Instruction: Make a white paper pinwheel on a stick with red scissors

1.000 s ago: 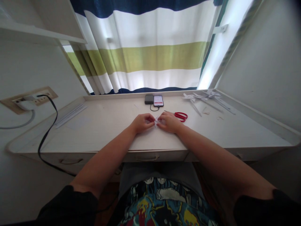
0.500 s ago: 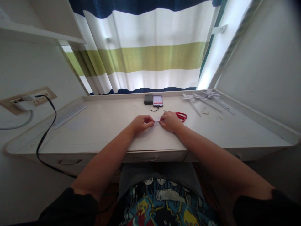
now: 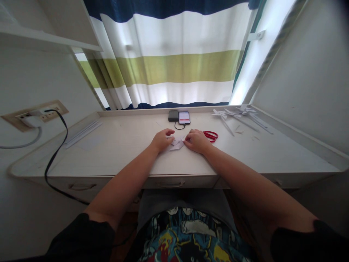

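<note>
A small piece of folded white paper (image 3: 177,144) lies on the desk between my hands, its flaps partly raised. My left hand (image 3: 163,140) is at its left side, with the thumb and fingers apart and the thumb close to the paper. At the paper's right edge, my right hand (image 3: 196,141) has its thumb and fingers closed on it. Red-handled scissors (image 3: 211,136) lie just beyond my right hand, their blades mostly hidden behind it.
Behind my hands, a phone (image 3: 184,117) lies beside a dark box-shaped device (image 3: 173,116), joined by a cable. Several white paper pinwheels (image 3: 219,113) on sticks lie at the back right, near small scraps (image 3: 239,132). White paper sticks (image 3: 83,134) lie at the left.
My left hand has moved slightly left and its fingers have come apart from the paper's middle. More of the folded paper shows now. My right hand stays at its right edge.
</note>
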Motion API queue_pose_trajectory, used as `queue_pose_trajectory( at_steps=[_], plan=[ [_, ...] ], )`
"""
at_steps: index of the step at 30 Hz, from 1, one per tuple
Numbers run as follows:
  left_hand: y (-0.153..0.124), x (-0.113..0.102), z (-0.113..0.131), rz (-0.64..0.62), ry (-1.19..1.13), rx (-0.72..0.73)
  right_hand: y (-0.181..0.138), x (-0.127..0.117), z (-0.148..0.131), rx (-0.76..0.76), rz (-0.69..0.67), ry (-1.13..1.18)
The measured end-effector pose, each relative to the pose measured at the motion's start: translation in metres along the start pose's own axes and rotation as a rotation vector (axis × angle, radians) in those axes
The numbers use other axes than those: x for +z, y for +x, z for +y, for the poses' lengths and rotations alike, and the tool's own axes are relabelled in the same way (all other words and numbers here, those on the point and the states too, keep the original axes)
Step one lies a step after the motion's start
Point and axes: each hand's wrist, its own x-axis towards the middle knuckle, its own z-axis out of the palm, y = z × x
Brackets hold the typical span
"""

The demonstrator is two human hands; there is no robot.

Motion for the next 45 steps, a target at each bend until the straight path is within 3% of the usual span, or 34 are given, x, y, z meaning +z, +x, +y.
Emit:
queue_pose_trajectory(
  at_steps=[11, 24, 34, 45],
  plan=[
    [-0.004, 0.004, 0.011, -0.114, 0.085, 0.1, 0.005, 0.003, 0.003, 0.025, 0.042, 0.09],
    [-0.002, 0.005, 0.016, -0.059, 0.054, 0.208, -0.002, -0.002, -0.007, -0.09, 0.088, 0.231],
    [-0.007, 0.0, 0.018, -0.039, 0.056, 0.208, -0.014, -0.016, 0.045, 0.247, 0.364, 0.209],
    [-0.011, 0.003, 0.03, -0.02, -0.014, 0.268, -0.007, -0.007, -0.002, -0.082, 0.224, 0.376]
  ],
)
